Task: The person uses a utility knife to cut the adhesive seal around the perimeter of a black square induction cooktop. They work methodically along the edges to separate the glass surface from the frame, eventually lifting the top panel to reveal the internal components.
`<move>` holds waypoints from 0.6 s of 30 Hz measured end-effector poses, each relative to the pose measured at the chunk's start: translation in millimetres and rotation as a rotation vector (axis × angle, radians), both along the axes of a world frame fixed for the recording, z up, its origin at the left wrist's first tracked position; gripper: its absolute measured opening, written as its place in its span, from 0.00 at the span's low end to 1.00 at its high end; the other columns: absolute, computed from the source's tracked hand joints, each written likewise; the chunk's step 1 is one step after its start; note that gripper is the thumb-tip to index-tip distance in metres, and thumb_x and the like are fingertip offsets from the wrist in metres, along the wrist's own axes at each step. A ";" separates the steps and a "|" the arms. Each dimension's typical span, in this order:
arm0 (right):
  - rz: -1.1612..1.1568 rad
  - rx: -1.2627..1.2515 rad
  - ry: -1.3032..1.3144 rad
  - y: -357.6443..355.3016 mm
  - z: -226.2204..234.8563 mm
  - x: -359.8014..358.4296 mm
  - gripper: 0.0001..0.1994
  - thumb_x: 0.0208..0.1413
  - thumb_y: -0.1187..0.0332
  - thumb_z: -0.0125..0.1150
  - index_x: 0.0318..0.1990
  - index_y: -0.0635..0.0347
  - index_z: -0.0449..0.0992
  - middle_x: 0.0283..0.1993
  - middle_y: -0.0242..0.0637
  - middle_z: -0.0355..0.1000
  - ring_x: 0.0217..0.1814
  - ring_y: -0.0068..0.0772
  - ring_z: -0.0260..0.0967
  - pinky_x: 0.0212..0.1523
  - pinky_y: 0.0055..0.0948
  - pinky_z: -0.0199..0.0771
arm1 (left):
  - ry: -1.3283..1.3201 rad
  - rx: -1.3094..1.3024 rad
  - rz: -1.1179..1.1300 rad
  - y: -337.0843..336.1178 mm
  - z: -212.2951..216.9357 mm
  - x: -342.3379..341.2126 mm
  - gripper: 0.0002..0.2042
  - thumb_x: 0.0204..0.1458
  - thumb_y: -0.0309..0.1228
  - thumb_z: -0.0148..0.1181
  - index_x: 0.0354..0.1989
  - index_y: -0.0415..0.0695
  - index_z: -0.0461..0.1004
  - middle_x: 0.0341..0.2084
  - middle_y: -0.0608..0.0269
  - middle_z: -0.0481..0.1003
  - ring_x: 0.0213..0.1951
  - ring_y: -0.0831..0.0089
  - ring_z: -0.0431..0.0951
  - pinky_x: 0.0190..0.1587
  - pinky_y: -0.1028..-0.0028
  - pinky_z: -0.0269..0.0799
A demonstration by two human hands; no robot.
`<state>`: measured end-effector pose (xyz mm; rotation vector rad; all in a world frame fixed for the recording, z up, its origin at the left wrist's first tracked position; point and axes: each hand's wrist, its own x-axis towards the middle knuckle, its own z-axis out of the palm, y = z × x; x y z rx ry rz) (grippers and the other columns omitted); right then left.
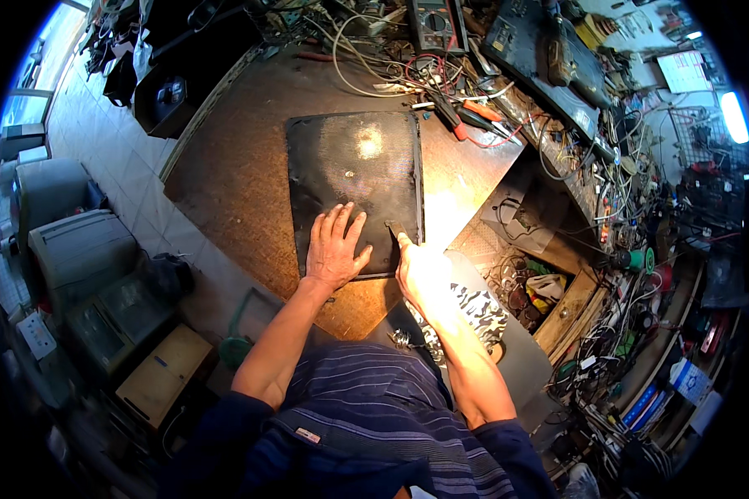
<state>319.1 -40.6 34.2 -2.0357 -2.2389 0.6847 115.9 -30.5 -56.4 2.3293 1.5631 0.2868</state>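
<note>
A black rectangular panel point(354, 158) with a mesh-like surface lies flat on the brown worktop, a bright light patch on its upper part. My left hand point(334, 248) rests on its lower half, fingers spread and nothing held. Closed at the panel's lower right edge, my right hand point(420, 264) grips a short, dark, flat-bladed tool point(395, 229). The blade points up and left onto the panel's surface. Most of the tool is hidden in the fingers, and its exact kind is unclear.
Around the panel spreads the brown worktop point(225, 183). Pliers with red handles point(455, 123), tangled wires point(374, 50) and a multimeter point(437, 25) crowd its far side. An open wooden drawer point(570, 312) with cables stands at right. Old monitors point(83, 249) line the left floor.
</note>
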 end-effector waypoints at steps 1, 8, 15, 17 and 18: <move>0.020 0.018 -0.002 2.4 0.5 2.1 0.18 0.59 0.74 0.57 0.57 0.66 0.79 0.27 0.49 0.74 0.27 0.51 0.76 0.31 0.44 0.79 | 0.010 0.000 0.018 1.4 1.1 1.8 0.35 0.54 0.46 0.68 0.70 0.49 0.65 0.71 0.51 0.60 0.72 0.51 0.58 0.74 0.47 0.52; 0.023 0.037 -0.011 -2.2 -11.2 5.2 0.20 0.62 0.73 0.57 0.62 0.57 0.78 0.24 0.53 0.73 0.24 0.53 0.74 0.28 0.45 0.74 | -0.027 0.016 0.048 6.8 3.3 3.6 0.33 0.54 0.48 0.67 0.67 0.50 0.68 0.70 0.54 0.63 0.71 0.55 0.60 0.73 0.48 0.54; -0.006 -0.076 0.014 0.6 -2.4 4.5 0.22 0.61 0.73 0.57 0.63 0.58 0.77 0.28 0.54 0.75 0.27 0.54 0.76 0.30 0.45 0.76 | -0.012 0.022 0.055 6.7 0.7 4.0 0.33 0.54 0.48 0.67 0.68 0.50 0.68 0.70 0.55 0.62 0.72 0.55 0.59 0.73 0.48 0.54; 0.045 -0.069 -0.075 -15.2 -6.5 5.8 0.24 0.59 0.72 0.59 0.64 0.61 0.75 0.28 0.50 0.74 0.26 0.49 0.75 0.28 0.42 0.77 | -0.001 0.015 0.051 6.6 -0.8 4.2 0.33 0.54 0.49 0.67 0.68 0.51 0.68 0.70 0.55 0.62 0.72 0.56 0.59 0.74 0.48 0.53; 0.071 -0.071 -0.120 -19.6 -4.5 4.3 0.25 0.59 0.71 0.60 0.65 0.63 0.74 0.28 0.48 0.73 0.25 0.47 0.75 0.27 0.40 0.77 | 0.005 0.009 0.048 5.7 -1.0 3.5 0.33 0.55 0.49 0.66 0.68 0.51 0.68 0.70 0.55 0.62 0.72 0.56 0.58 0.74 0.48 0.53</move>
